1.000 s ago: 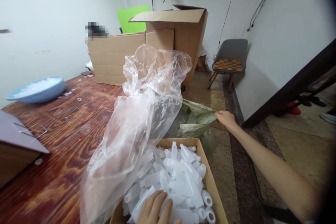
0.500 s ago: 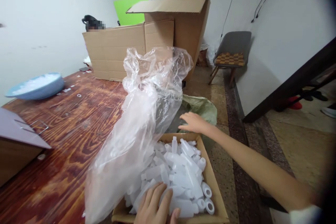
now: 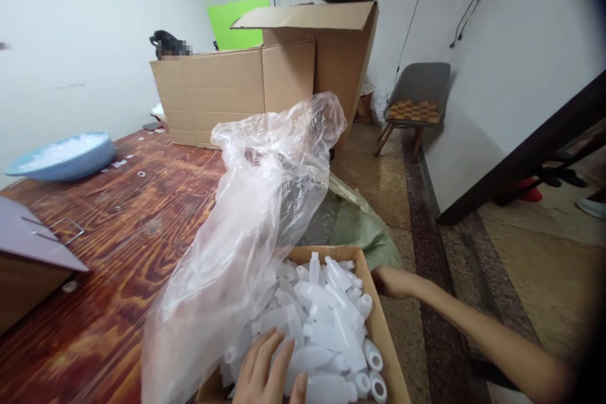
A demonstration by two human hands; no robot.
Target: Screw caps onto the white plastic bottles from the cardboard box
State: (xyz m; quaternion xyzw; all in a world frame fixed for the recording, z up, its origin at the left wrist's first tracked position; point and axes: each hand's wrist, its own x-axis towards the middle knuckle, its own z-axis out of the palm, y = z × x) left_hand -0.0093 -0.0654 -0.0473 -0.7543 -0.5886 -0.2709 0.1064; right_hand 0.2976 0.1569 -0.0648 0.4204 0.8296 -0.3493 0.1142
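Brown-stained wood: table [image 3: 132, 221], strongly grained, fills the left half of the view.
- Far left edge: flat brown lid or case [image 3: 28, 259] with a wire handle, resting on the table.
- Behind it: pale blue basin [image 3: 61, 154] holding white pieces, with a few small bits scattered just beside it.
- Back of the table: large cardboard cartons [image 3: 213, 91], the taller one with a flap raised. A green board [image 3: 239, 22] stands against the wall behind them.
- Centre: clear plastic bag [image 3: 255, 214], crumpled and standing tall. Its lower part drapes over the table edge and over the left side of the open cardboard box [image 3: 326, 253].
- Bottom centre: left hand [image 3: 267, 372], partly cut off by the frame, fingers stretched flat and slightly spread. It lies on the white plastic bottles [image 3: 326, 322] and is closed around nothing.
- Bottles: small, translucent white, heaped loose in the box. Some are capped, and several at the near right corner show open round mouths.
- Behind the box: grey-green sack [image 3: 360, 227], slumped on the floor and touching the bag.
- Right of the box: right hand [image 3: 391, 281] against the outer side of the box's right wall, near its far corner. The fingers are hidden by the cardboard, so its grip cannot be told. The bare forearm runs off to the lower right.
- Background right: grey chair [image 3: 416, 104] with a checkered seat, by the white wall.
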